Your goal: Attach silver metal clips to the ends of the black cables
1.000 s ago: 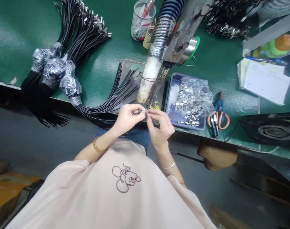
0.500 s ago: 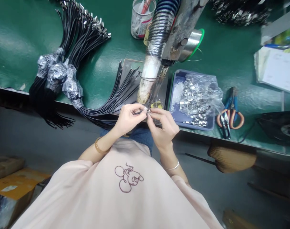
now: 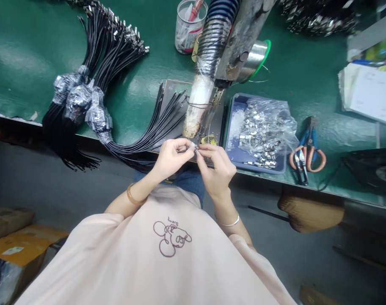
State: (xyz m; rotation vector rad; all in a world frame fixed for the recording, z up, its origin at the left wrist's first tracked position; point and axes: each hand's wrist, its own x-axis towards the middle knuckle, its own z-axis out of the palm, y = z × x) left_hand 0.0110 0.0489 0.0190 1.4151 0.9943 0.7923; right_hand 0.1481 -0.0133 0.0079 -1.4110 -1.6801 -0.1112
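My left hand [image 3: 171, 158] pinches the end of a thin black wire [image 3: 182, 150] at the front edge of the green bench. My right hand [image 3: 216, 168] pinches a small metal clip [image 3: 197, 148] and holds it against that wire's tip, so the fingertips of both hands meet. A loose fan of black wires [image 3: 155, 127] lies just left of my hands and droops over the edge. A blue tray [image 3: 229, 140] with a clear bag of metal clips [image 3: 263, 131] sits just right of my right hand.
A ribbed hose and metal fixture [image 3: 212, 55] hang over the bench above my hands. Taped bundles of finished wires [image 3: 85, 97] lie at left. A clear cup [image 3: 188, 25], scissors and snips [image 3: 305, 154], papers [image 3: 367, 91] and cardboard boxes [image 3: 12, 250] are around.
My hands stay together at the bench edge, fingers shifting only slightly on the wire and clip. The view has drifted a little since a second ago.
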